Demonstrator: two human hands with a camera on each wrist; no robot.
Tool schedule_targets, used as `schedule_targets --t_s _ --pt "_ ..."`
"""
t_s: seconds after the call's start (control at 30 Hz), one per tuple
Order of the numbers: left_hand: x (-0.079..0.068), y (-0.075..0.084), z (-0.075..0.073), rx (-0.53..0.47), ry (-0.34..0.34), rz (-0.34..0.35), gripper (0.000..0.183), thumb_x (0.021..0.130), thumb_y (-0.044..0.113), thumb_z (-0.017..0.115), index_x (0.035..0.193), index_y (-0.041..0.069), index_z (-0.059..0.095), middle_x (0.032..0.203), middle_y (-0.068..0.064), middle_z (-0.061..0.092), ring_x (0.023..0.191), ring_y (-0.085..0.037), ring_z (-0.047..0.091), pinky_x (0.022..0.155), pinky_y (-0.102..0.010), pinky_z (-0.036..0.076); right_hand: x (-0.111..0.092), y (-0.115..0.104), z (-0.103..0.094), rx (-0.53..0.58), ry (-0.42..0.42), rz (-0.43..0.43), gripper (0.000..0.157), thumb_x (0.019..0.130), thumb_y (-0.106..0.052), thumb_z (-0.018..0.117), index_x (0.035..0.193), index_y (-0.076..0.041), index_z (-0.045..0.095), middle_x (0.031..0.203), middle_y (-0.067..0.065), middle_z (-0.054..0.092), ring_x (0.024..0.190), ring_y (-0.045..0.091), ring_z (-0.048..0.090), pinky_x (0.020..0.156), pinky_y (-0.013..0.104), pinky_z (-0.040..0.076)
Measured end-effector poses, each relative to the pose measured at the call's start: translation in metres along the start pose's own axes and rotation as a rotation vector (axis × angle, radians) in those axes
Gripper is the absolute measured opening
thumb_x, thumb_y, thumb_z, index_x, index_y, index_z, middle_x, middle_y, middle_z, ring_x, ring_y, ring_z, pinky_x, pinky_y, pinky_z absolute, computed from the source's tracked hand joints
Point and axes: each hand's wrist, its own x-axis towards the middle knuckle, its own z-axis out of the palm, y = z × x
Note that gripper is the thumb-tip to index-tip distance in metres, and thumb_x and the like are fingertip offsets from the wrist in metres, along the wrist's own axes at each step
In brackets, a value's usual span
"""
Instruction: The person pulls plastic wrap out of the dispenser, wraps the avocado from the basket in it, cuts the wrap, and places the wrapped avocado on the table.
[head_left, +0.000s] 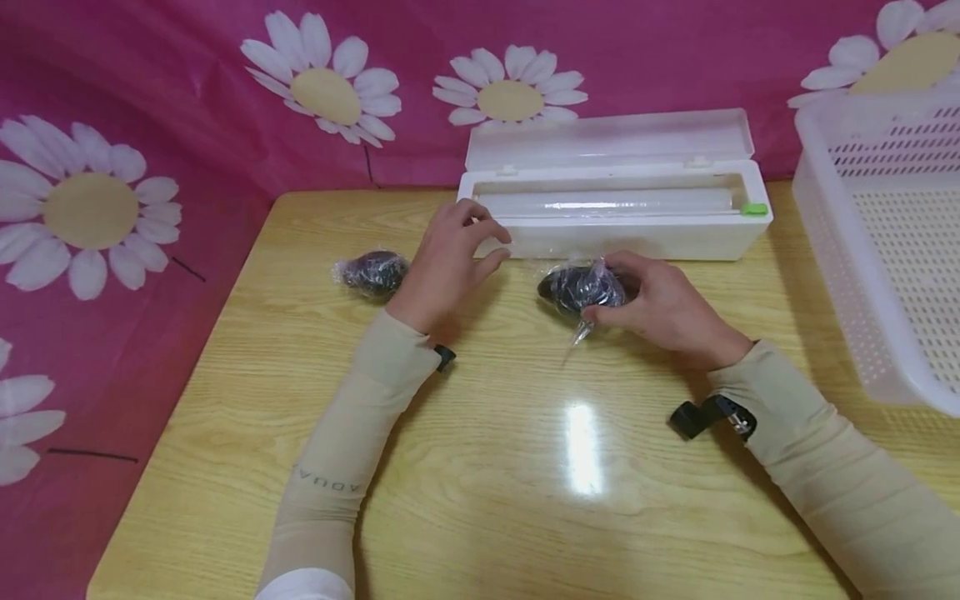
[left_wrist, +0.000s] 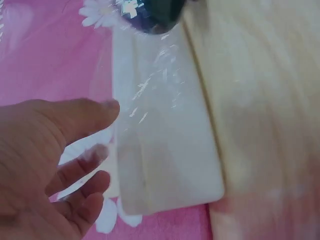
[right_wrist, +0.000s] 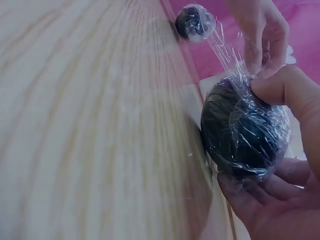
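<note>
My right hand [head_left: 663, 308] holds a dark, egg-shaped thing wrapped in cling film [head_left: 570, 290], with the thumb on one side and the fingers on the other. A twisted tail of film sticks out from it toward the front. In the right wrist view, the wrapped thing [right_wrist: 240, 132] looks dark green-black under crinkled film. My left hand [head_left: 450, 258] hovers by the left end of the cling film dispenser [head_left: 622, 239], thumb and forefinger apart, with nothing visible between them. A second wrapped dark thing [head_left: 375, 273] lies on the table, partly behind the left hand in the head view.
The white dispenser's lid [head_left: 607, 140] stands raised at the back; a film roll [head_left: 622, 202] and a green slider [head_left: 753, 209] show inside. A white perforated basket [head_left: 832, 242] stands at the right. Pink flowered cloth [head_left: 420, 33] hangs behind the wooden table [head_left: 510, 500].
</note>
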Motion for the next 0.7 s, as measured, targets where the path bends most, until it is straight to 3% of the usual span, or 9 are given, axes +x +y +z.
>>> schedule_targets --t_s 0.17,0.37,0.53,0.63,0.7 --pt "0.001 -0.004 -0.006 0.011 0.006 -0.003 0.024 0.099 0.018 0.071 0.12 0.007 0.074 0.123 -0.014 0.067 0.118 -0.033 0.056 0.108 -0.044 0.045 0.0 0.002 0.0 0.049 -0.004 -0.009 0.065 0.086 -0.03 0.084 0.142 -0.01 0.058 0.129 0.014 0.068 0.112 0.026 0.062 0.096 0.038 0.048" --pt "0.0 -0.005 -0.016 -0.011 -0.078 -0.025 0.023 0.103 0.023 0.065 0.109 0.005 0.078 0.118 -0.012 0.073 0.116 -0.03 0.063 0.108 -0.041 0.048 0.0 0.003 0.001 0.067 -0.002 -0.037 0.06 0.086 -0.027 0.084 0.139 -0.012 0.061 0.123 0.012 0.071 0.107 0.023 0.063 0.09 0.029 0.049" --pt "-0.007 -0.002 -0.028 -0.114 -0.183 -0.058 0.024 0.104 0.026 0.064 0.114 0.009 0.077 0.11 -0.006 0.078 0.091 -0.02 0.068 0.087 -0.036 0.055 0.001 0.004 0.002 0.092 -0.015 -0.03 0.06 0.086 -0.029 0.083 0.14 -0.012 0.061 0.123 0.013 0.071 0.107 0.024 0.064 0.09 0.03 0.05" --pt "-0.01 0.003 -0.032 -0.154 -0.207 -0.048 0.024 0.104 0.025 0.063 0.116 0.01 0.077 0.104 -0.004 0.078 0.078 -0.017 0.062 0.075 -0.032 0.052 0.002 0.004 0.001 0.088 -0.018 -0.014 0.062 0.086 -0.03 0.083 0.141 -0.012 0.06 0.126 0.013 0.07 0.11 0.025 0.063 0.093 0.032 0.049" --pt "-0.011 0.01 -0.034 -0.153 -0.212 -0.023 0.024 0.104 0.025 0.062 0.117 0.01 0.077 0.102 -0.004 0.077 0.077 -0.016 0.06 0.073 -0.031 0.051 0.002 0.004 0.0 0.083 -0.017 -0.004 0.063 0.086 -0.03 0.083 0.142 -0.012 0.06 0.128 0.013 0.07 0.11 0.025 0.063 0.093 0.033 0.049"
